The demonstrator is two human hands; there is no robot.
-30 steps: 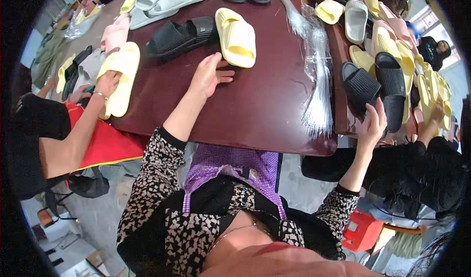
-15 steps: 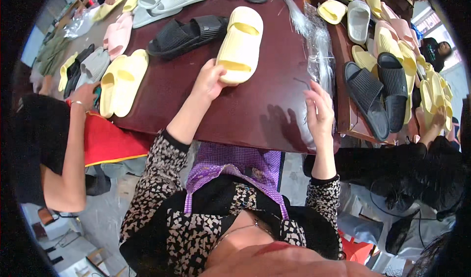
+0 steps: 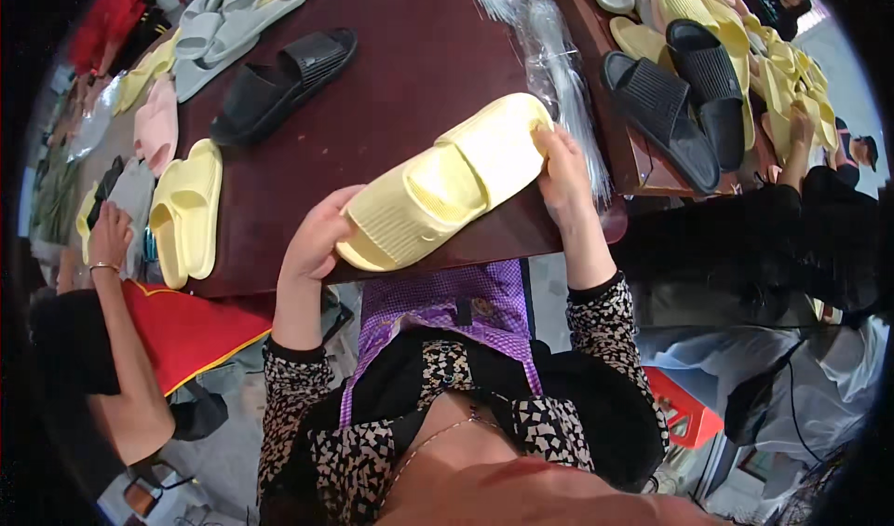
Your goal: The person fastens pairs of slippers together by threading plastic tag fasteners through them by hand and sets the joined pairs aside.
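A pair of pale yellow slide slippers is held between my two hands above the near edge of the table, tilted up toward the right. The slippers look nested into each other, with ribbed straps. My left hand is closed round the lower left end; part of its fingers is hidden behind. My right hand grips the upper right end, thumb on top. Farther left on the table lies a pair of black slippers, also nested.
Clear plastic strands lie along the dark red table's right side. Yellow slippers stand at its left edge, beside a co-worker's hand. Grey slippers lie far left. Black slippers rest on the right-hand table.
My left hand has brought the yellow slippers nearer and turned them from upright to slanting. My right hand, empty before, has taken hold of their other end. The view has shifted.
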